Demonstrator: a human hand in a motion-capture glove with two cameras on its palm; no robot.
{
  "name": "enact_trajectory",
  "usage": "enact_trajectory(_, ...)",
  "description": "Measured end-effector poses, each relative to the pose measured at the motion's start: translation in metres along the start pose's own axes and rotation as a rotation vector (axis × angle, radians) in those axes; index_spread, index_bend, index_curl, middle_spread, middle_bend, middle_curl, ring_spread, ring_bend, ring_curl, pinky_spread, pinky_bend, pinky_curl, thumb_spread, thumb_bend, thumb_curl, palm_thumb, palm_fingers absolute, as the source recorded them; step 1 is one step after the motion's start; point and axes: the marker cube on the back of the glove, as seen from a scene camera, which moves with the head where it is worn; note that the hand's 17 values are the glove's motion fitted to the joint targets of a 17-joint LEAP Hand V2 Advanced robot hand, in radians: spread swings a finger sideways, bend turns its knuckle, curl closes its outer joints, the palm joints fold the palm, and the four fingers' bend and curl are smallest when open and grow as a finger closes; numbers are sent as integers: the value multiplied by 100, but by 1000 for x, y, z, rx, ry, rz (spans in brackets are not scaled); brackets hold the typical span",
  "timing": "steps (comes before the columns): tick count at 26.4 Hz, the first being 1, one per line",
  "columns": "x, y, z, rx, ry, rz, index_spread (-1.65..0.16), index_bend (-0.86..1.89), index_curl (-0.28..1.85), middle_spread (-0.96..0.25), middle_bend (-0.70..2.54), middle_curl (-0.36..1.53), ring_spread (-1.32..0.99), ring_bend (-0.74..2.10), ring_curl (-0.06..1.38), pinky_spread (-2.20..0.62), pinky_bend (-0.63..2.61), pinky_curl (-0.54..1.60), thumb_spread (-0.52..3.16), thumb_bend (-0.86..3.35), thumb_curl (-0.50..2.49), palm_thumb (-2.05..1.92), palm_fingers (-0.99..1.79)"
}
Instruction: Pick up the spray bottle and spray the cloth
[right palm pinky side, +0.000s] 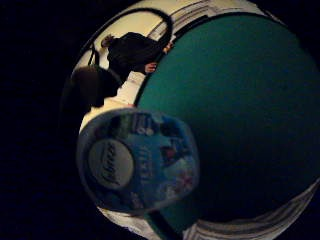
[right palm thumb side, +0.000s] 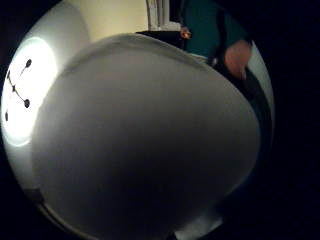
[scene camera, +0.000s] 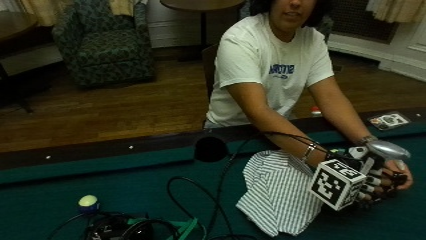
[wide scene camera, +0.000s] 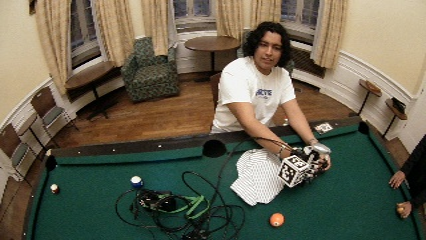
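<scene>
Outside view: gloved right hand (scene camera: 376, 180) grips rounded grey-capped spray bottle (scene camera: 388, 149) beside striped cloth (scene camera: 279, 192).

Pool table (wide scene camera: 346, 200), green felt, dark rail. Seated person in white T-shirt behind the far rail, both arms reaching over it. Gloved right hand (wide scene camera: 307, 167) curled round a spray bottle (wide scene camera: 319, 148), grey head showing above the hand; bare hand alongside. Striped cloth (wide scene camera: 256, 177) crumpled on the felt just beside the hands. Cable tangle (wide scene camera: 180, 207) with green strap near the table's middle. Orange ball (wide scene camera: 276, 219), blue-and-white ball (wide scene camera: 136, 181), another ball (wide scene camera: 54, 188) near the left rail. Green armchair (wide scene camera: 152, 70) and round table (wide scene camera: 213, 44) behind.
</scene>
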Motion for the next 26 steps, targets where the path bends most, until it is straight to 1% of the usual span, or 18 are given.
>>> enact_trajectory(5,13,28,-13,-124,226,4,-31,19,47,-19,44,46,-18,44,41,4,13,18,95,-3,45,72,114)
enact_trajectory(8,16,53,-28,-170,367,6,-31,19,47,-19,44,46,-18,44,41,4,13,18,95,-3,45,72,114)
enact_trajectory(13,-6,108,-56,-275,447,34,-31,19,47,-19,44,46,-18,44,41,4,13,18,95,-3,45,72,114)
enact_trajectory(19,-18,153,-95,-232,816,-57,-31,19,47,-19,44,46,-18,44,41,4,13,18,95,-3,45,72,114)
enact_trajectory(22,-35,177,-115,-205,885,-111,-31,19,47,-19,44,46,-18,44,41,4,13,18,95,-3,45,72,114)
enact_trajectory(26,-54,201,-138,-188,902,-143,-31,19,47,-19,44,46,-18,44,41,4,13,18,95,-3,45,72,114)
